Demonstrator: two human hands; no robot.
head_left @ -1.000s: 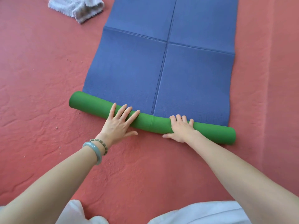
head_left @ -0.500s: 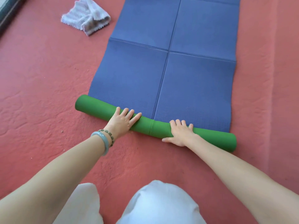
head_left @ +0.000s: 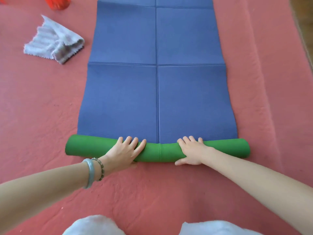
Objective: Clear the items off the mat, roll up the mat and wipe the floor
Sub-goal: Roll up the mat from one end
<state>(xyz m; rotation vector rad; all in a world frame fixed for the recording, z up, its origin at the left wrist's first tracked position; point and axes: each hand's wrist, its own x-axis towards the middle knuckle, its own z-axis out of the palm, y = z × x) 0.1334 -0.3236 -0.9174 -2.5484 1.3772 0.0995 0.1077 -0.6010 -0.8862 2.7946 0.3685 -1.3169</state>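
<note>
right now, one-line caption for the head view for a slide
Left hand and right hand press on the partly rolled mat; a grey cloth lies on the red floor.

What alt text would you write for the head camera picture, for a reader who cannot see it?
A person's left hand and right hand press on the green rolled end of a blue mat, whose remaining length lies flat on the red floor. A crumpled grey cloth lies on the floor left of the mat, apart from it.
</note>
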